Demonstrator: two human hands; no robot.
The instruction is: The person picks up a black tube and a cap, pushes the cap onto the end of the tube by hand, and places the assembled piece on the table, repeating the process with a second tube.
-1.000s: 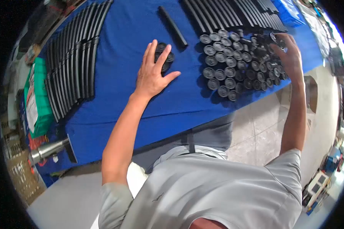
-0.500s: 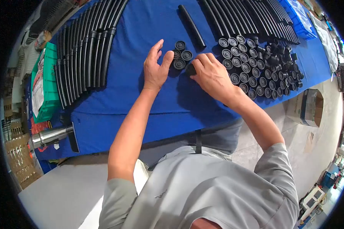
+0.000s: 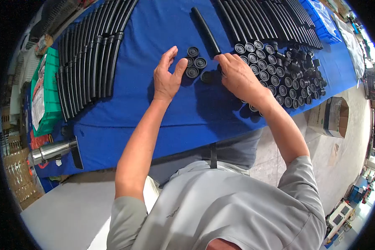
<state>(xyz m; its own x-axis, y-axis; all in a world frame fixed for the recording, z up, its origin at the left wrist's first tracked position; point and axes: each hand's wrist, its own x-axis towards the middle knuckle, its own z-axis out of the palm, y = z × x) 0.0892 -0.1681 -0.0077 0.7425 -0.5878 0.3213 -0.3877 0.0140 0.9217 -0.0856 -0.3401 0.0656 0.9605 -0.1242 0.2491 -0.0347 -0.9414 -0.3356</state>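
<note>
My left hand (image 3: 167, 77) is open over the blue cloth, thumb apart from the fingers. Beside its thumb stands a small cluster of round black caps (image 3: 192, 72) with ringed tops. One more black cap (image 3: 206, 77) sits just below and right of that cluster, between my hands. My right hand (image 3: 239, 79) is to the right of this cap, at the left edge of a large group of similar caps (image 3: 275, 80). Its finger and thumb are apart, and I see nothing held between them; the palm side is hidden. A single black tube (image 3: 205, 31) lies beyond, its near end by my right fingertips.
Rows of black tubes lie at the left (image 3: 93, 62) and far right (image 3: 254, 21) of the blue-covered table (image 3: 125, 116). A green bin (image 3: 50, 93) and a metal flask (image 3: 54, 151) are at the left edge. A blue crate (image 3: 323, 25) stands far right; a cardboard box (image 3: 330, 116) is below.
My right hand has let go of the cap near the small cluster and moved right, toward the large group. My left hand stays open beside the cluster. The whole view has shifted slightly.
</note>
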